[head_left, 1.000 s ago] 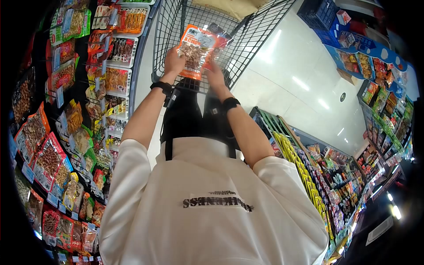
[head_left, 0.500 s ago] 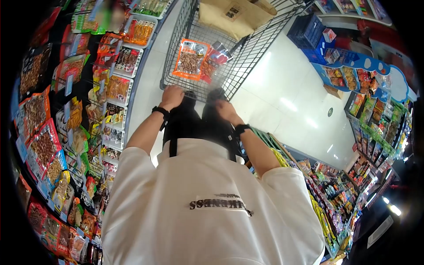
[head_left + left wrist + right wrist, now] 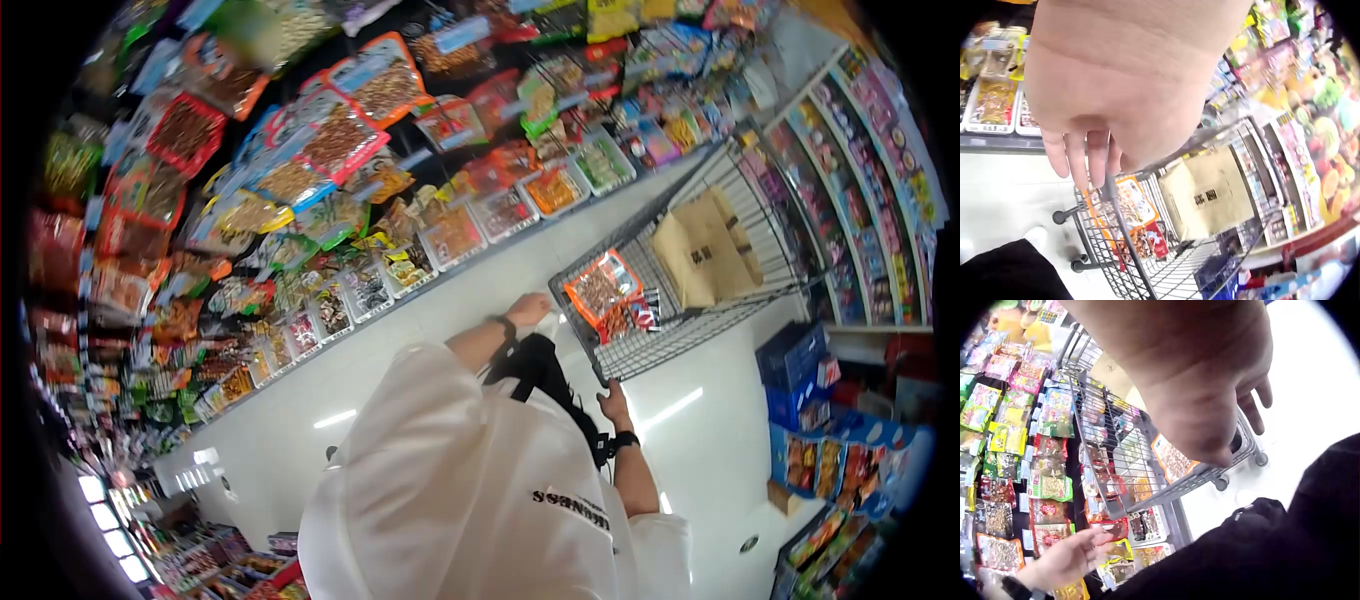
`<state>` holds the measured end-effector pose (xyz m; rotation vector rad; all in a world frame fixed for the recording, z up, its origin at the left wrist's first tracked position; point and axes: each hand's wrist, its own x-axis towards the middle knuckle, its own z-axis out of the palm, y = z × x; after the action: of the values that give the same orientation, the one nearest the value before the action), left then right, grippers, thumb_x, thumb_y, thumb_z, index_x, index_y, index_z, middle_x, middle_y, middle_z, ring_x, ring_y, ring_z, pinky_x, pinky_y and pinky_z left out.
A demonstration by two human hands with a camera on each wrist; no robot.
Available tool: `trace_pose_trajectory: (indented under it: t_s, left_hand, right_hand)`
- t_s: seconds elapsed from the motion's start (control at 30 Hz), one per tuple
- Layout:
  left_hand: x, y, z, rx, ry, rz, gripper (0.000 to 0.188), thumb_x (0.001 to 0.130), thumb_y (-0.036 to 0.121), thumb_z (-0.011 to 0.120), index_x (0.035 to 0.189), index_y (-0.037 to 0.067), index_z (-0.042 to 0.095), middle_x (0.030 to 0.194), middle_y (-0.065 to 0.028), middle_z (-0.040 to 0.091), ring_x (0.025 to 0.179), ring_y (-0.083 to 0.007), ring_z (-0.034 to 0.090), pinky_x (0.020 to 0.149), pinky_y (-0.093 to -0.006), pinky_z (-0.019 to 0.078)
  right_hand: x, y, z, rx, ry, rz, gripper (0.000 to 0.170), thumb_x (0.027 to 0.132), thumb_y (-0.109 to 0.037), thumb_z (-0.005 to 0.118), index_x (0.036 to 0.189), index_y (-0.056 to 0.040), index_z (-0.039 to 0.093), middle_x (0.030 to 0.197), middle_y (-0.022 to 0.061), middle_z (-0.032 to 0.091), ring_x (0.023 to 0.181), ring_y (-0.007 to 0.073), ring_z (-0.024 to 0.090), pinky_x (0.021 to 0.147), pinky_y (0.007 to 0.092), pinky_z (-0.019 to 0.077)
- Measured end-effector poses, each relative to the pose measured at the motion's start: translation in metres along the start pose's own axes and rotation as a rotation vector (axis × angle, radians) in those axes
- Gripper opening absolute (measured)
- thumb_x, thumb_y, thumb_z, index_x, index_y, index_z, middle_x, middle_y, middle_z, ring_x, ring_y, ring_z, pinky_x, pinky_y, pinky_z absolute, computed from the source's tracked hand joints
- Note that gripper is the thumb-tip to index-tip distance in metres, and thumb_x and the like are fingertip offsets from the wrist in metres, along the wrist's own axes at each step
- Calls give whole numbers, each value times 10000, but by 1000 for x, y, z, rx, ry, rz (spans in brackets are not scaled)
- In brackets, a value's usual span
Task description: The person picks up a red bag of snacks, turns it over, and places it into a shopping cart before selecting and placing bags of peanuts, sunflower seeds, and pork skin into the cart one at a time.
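A wire shopping cart [image 3: 690,345] stands in front of the person. Inside it lie an orange-edged snack bag [image 3: 602,285], a red packet [image 3: 618,322] partly under that bag, and a brown paper bag [image 3: 705,245]. Off the cart's near corner, on the shelf side, is the left hand [image 3: 530,309], its fingers extended and holding nothing; in the right wrist view the same hand [image 3: 1075,556] shows spread fingers. By the opposite corner of the handle end is the right hand [image 3: 614,402], thumb up toward the frame. Its fingers [image 3: 1252,412] hang loosely and overlap the cart in the right wrist view.
Pegs and white trays [image 3: 452,238] of packaged snacks line one side of the aisle. Beyond the cart rises a curved shelf unit [image 3: 835,170]. Blue crates [image 3: 790,358] and a blue snack display [image 3: 835,460] stand on the other side, over a pale tiled floor [image 3: 700,440].
The snack bag has gone from both hands into the cart. The hands have drawn back from it and moved apart. The head view has swung round toward the shelf, with the body turned.
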<state>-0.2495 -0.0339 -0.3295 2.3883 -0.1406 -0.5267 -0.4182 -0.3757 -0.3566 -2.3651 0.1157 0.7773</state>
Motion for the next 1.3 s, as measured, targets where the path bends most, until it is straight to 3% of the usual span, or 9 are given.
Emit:
trace_pose_trajectory:
  t_s: [0.43, 0.6, 0.7, 0.77, 0.83, 0.97, 1.03, 1.17, 1.3]
  left_hand:
    - [-301, -166, 12, 303, -172, -44, 196, 839, 222, 534, 842, 57, 640, 919, -177, 647, 889, -364, 612, 771, -480, 501]
    - [-341, -189, 4, 542, -289, -266, 160, 820, 180, 577, 885, 62, 664, 899, -135, 669, 871, -312, 643, 749, -424, 534]
    - [-344, -183, -7, -228, 22, -454, 186, 848, 183, 575, 907, 32, 667, 879, -105, 674, 864, -233, 659, 730, -361, 552]
    - [-335, -186, -22, -406, 94, -421, 184, 857, 170, 578, 922, 27, 672, 904, -102, 670, 854, -220, 653, 729, -343, 547]
    - [-329, -198, -31, -736, 174, -471, 168, 828, 180, 596, 909, 64, 687, 940, -135, 664, 852, -312, 645, 739, -399, 530]
    - [-306, -236, -79, -667, 291, -464, 187, 855, 219, 605, 964, 91, 689, 966, -113, 684, 887, -305, 640, 802, -359, 518]
    - [-295, -241, -113, -524, 484, -432, 204, 869, 215, 593, 980, 68, 682, 945, -122, 691, 860, -294, 653, 803, -364, 516]
    - [-276, -220, -205, -665, 638, -301, 216, 905, 200, 609, 1030, 29, 655, 900, -125, 691, 813, -192, 653, 761, -306, 510]
    - [-247, -185, -287, -713, 739, -156, 212, 923, 162, 604, 1073, 14, 624, 904, -89, 686, 840, -159, 635, 749, -292, 506]
  right_hand:
    - [-28, -17, 11, -139, -10, -47, 745, 796, -207, 620, 1420, 43, 298, 1528, 214, 230, 1421, 326, 220, 1156, 362, 255]
    - [-4, -21, 11, -175, 13, -63, 589, 765, -216, 619, 1259, 75, 485, 1327, 294, 471, 1284, 380, 424, 1085, 400, 350]
    - [41, 11, 42, -91, 127, 137, 254, 761, -116, 589, 903, 90, 626, 830, 257, 674, 752, 311, 697, 637, 402, 562]
    - [76, 50, 67, -26, 128, 114, 179, 766, -86, 553, 770, 83, 610, 652, 166, 662, 505, 244, 640, 433, 328, 498]
    - [41, -43, 30, 37, -26, 452, 146, 770, -66, 535, 758, 57, 611, 679, 164, 677, 577, 245, 660, 485, 362, 514]
    - [85, -22, 32, -781, -200, -179, 288, 844, -271, 525, 816, -18, 659, 894, 195, 698, 810, 338, 682, 667, 432, 527]
    - [80, -119, 24, -276, 182, 226, 210, 810, -164, 586, 874, 0, 700, 873, 233, 686, 868, 318, 689, 733, 433, 531]
    - [119, -253, 22, 57, 331, -220, 238, 851, -233, 634, 862, 3, 650, 776, 127, 652, 730, 222, 634, 645, 346, 504]
    - [177, -362, 28, 559, -53, -401, 206, 936, -131, 566, 1106, -18, 597, 914, 45, 652, 800, 128, 612, 697, 256, 503]
